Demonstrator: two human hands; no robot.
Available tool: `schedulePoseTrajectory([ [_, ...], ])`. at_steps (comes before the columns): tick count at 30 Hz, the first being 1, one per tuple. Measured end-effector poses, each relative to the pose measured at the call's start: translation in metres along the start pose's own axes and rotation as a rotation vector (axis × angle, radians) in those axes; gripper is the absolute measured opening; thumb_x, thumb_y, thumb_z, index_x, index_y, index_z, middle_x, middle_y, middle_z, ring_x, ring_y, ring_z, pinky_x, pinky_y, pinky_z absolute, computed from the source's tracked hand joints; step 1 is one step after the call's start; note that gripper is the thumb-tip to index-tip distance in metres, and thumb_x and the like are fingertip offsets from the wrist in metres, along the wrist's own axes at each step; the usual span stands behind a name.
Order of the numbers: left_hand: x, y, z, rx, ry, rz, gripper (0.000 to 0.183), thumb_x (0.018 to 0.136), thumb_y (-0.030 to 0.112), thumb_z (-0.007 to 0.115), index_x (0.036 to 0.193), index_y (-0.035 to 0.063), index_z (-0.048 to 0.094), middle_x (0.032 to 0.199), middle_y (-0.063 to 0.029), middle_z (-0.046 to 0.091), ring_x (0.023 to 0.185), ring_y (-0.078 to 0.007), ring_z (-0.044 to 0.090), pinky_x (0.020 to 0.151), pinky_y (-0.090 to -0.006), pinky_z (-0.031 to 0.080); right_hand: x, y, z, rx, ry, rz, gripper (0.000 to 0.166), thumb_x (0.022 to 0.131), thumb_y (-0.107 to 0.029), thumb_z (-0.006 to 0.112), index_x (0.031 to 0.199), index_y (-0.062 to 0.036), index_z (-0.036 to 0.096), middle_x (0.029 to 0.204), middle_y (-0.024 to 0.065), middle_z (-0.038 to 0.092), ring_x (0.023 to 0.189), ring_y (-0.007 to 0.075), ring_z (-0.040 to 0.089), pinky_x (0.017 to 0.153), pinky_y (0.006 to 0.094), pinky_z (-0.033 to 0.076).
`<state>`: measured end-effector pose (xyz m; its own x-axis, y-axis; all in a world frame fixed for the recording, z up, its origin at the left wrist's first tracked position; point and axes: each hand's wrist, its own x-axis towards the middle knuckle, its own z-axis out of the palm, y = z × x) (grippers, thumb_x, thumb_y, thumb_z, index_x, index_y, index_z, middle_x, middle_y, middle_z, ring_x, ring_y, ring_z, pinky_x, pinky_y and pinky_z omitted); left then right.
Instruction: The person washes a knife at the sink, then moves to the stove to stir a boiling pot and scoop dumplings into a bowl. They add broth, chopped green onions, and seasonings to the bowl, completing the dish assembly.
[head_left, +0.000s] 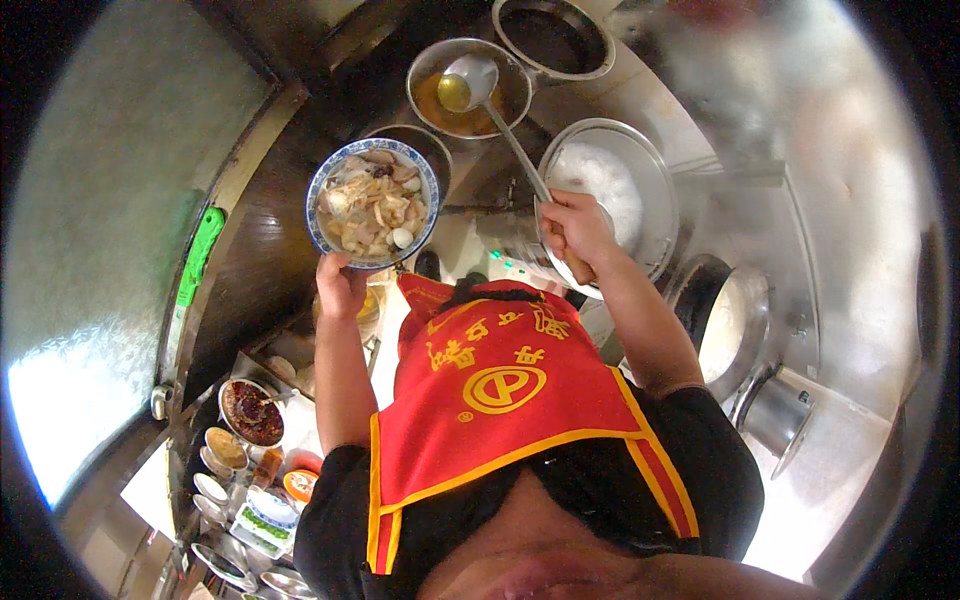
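Observation:
My left hand (341, 285) grips the near rim of a blue-and-white patterned bowl (318, 232). Pale sliced food (375, 206) fills it, with a few small white eggs (403, 238) on top. In my right hand (577, 229) is the wooden-ended handle of a long metal ladle (517, 150). Its bowl hangs over a metal pot of amber liquid (427, 90) and holds some yellowish liquid (454, 93). Whether the ladle touches the pot's liquid I cannot tell. Beneath my right hand stands a large round pot with white foam (600, 176).
A dark round pot (555, 37) stands beyond the amber one. At right are a wok-like vessel with pale liquid (724, 330) and a metal pot (776, 405). Lower left holds a bowl of dark red chilli sauce (251, 412), several seasoning bowls (225, 448) and chopped greens (264, 523).

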<state>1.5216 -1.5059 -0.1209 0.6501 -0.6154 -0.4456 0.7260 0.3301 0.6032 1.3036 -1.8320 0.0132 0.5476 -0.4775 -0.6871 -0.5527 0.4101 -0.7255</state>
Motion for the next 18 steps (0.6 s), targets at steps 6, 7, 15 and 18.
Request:
schedulePoseTrajectory([
  [6,0.005,0.008,0.005,-0.001,0.004,-0.039,0.059,0.084,0.017,0.050,0.138,-0.0061,0.051,0.128,-0.0188,0.065,0.111,-0.0347,0.068,0.090,-0.0480,0.061,-0.032,-0.007,0.000,0.198,-0.075,0.005,0.013,0.100,-0.018,0.059,0.093,-0.0086,0.055,0.072,0.0023,0.054,0.045,0.0101,0.045,0.038,0.0319,0.036],
  [7,0.005,0.009,0.009,0.001,0.036,-0.036,0.059,0.084,0.017,0.050,0.138,-0.0063,0.051,0.128,-0.0191,0.065,0.111,-0.0348,0.068,0.089,-0.0479,0.061,-0.036,-0.008,0.000,0.196,-0.082,-0.004,0.012,0.101,-0.018,0.059,0.094,-0.0085,0.056,0.072,0.0023,0.054,0.045,0.0102,0.045,0.038,0.0319,0.036],
  [15,0.014,0.006,0.012,0.013,0.074,-0.046,0.062,0.084,0.014,0.048,0.142,-0.0059,0.046,0.131,-0.0219,0.063,0.114,-0.0363,0.067,0.087,-0.0481,0.062,-0.065,-0.018,0.006,0.240,-0.067,0.021,0.014,0.103,-0.018,0.054,0.105,-0.0044,0.057,0.072,0.0021,0.053,0.044,0.0097,0.043,0.038,0.0290,0.037],
  [18,0.025,0.006,0.008,-0.003,0.017,-0.077,0.061,0.086,0.013,0.047,0.143,-0.0058,0.045,0.133,-0.0226,0.062,0.118,-0.0375,0.066,0.089,-0.0508,0.062,-0.085,-0.010,0.007,0.119,-0.026,-0.033,0.019,0.103,-0.017,0.054,0.113,-0.0010,0.057,0.068,0.0036,0.054,0.042,0.0099,0.043,0.037,0.0282,0.036],
])
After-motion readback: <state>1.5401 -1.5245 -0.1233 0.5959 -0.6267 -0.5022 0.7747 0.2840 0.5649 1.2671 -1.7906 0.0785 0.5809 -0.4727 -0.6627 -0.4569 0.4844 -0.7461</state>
